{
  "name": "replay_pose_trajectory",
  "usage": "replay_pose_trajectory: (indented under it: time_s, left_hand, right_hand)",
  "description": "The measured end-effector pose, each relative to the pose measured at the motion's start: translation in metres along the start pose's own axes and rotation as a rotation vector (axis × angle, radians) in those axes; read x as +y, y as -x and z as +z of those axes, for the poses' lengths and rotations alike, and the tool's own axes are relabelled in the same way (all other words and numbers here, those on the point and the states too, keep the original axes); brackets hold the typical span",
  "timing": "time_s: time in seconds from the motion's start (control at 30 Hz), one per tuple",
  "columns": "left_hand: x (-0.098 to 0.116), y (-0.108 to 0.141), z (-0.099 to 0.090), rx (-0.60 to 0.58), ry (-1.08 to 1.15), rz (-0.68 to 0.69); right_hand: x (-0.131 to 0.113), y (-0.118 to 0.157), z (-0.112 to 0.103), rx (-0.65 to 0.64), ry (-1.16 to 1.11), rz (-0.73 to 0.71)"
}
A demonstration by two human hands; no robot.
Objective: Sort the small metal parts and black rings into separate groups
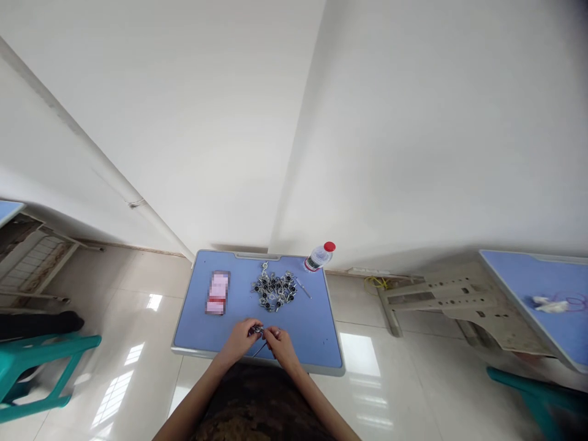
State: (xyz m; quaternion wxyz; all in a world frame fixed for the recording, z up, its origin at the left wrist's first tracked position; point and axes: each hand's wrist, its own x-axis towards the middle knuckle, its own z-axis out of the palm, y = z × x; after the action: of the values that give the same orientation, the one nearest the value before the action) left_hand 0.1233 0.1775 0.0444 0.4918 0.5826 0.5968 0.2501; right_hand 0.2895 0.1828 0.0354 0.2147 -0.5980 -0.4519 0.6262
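Observation:
Near the front edge of the blue desk [193, 318], my left hand [242, 338] is closed on a small metal piece [258, 329] with dark parts. My right hand [278, 343] is close beside it, its fingers pinched at the same piece. A thin dark strand [260, 350] hangs down between the hands. Beyond them lies a pile of silver metal pieces with black round parts [274, 285]. To the right of the pile is a thin pen-like stick [304, 288]. A blurred pink and red item [218, 293] lies at the left.
A clear bottle with a red cap [318, 256] stands at the desk's back right corner. White wall rises behind. Another blue desk [519, 269] with white and purple items is at the right. Green stools [50, 352] stand at both sides; a dark shoe shows at the left.

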Motion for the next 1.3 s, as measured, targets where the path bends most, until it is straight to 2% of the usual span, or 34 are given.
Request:
replay_pose_trajectory:
  time_s: [0.1,0.23,0.33,0.43,0.63,0.77,1.0,1.3]
  left_hand:
    - [-0.020,0.004,0.006,-0.018,-0.070,-0.052]
    - [-0.033,-0.007,0.005,0.068,-0.165,-0.114]
    - [-0.037,-0.024,0.007,0.149,-0.287,-0.146]
    - [-0.039,-0.039,0.016,0.205,-0.444,-0.123]
    - [-0.048,-0.051,0.031,0.183,-0.522,-0.060]
    - [-0.055,-0.052,0.026,0.160,-0.487,-0.038]
    - [-0.065,-0.047,0.019,0.194,-0.370,-0.002]
    - [-0.062,-0.052,0.014,0.181,-0.353,-0.010]
  right_hand:
    - [0.013,-0.008,0.003,-0.054,0.069,0.083]
    - [0.016,-0.025,-0.005,0.054,0.016,0.160]
    - [0.011,-0.036,-0.020,0.109,-0.038,0.111]
    - [0.002,-0.041,-0.039,0.133,-0.075,0.044]
    - [-0.019,-0.033,-0.061,0.159,-0.090,-0.015]
    - [-0.024,-0.027,-0.058,0.191,-0.124,-0.049]
    - [-0.021,-0.027,-0.040,0.212,-0.141,-0.044]
    - [-0.016,-0.033,-0.024,0.212,-0.034,-0.092]
